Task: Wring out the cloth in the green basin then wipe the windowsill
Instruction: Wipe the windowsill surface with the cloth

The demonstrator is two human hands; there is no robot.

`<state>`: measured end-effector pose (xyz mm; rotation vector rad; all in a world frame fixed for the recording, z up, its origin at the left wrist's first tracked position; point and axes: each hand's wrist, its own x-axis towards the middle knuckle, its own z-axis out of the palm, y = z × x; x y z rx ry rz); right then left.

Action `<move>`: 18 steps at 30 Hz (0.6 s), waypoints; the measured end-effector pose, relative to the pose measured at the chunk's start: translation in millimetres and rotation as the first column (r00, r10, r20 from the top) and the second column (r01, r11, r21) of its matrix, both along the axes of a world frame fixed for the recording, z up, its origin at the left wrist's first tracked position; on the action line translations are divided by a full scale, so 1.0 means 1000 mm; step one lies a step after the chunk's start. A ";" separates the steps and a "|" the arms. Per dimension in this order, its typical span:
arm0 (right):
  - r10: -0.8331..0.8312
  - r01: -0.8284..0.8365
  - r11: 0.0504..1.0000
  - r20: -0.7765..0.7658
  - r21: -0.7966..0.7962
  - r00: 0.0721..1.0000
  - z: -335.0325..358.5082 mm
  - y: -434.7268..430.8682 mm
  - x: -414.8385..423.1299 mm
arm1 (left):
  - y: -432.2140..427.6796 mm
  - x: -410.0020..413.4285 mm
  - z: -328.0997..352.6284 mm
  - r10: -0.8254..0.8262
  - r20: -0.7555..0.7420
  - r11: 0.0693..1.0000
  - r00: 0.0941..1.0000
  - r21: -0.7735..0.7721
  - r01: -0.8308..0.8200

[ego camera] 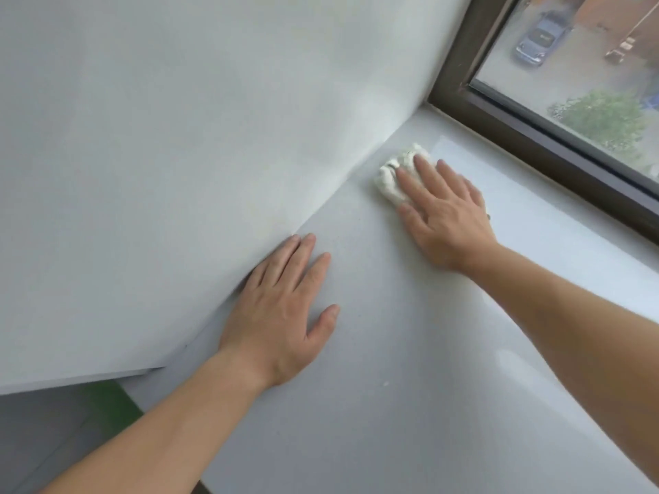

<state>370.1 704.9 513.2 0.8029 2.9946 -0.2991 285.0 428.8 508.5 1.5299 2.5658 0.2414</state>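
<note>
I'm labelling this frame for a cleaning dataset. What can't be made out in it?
Head view only:
- The cloth: mostly under the fingers of the right hand, so its full size and dampness cannot be told.
- The green patch at lower left: cut off by the corner of the wall; cannot tell if it is the basin.
- The windowsill: its right end runs past the frame edge.
- Outside the window: blurred through the glass.

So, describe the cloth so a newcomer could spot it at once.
Find the dark window frame at upper right, then the white windowsill below it. Near the sill's far corner by the wall, the cloth lies under the right hand, a crumpled white wad, the only bumpy thing on that smooth surface.
</note>
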 end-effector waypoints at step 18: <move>0.071 -0.072 0.997 -0.040 -0.032 0.997 -0.001 -0.145 -0.010 | -0.098 0.056 -0.003 0.296 0.051 0.950 0.954 0.090 -0.300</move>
